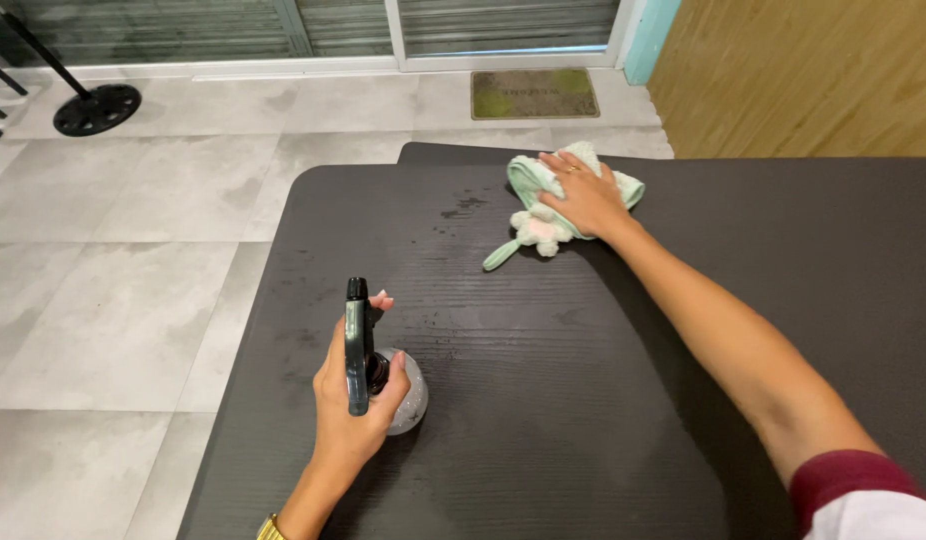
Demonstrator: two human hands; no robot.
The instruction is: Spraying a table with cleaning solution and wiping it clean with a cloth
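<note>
A dark table (603,400) fills the near and right of the view, its right side cut off by the frame. On its far part the right hand (583,198) lies flat, fingers together, pressing a mint-green cloth (528,185) partly hidden beneath it. Near left, the left hand (355,405) wraps a clear spray bottle (408,395) by its black trigger head (357,345); the bottle's body is mostly hidden.
</note>
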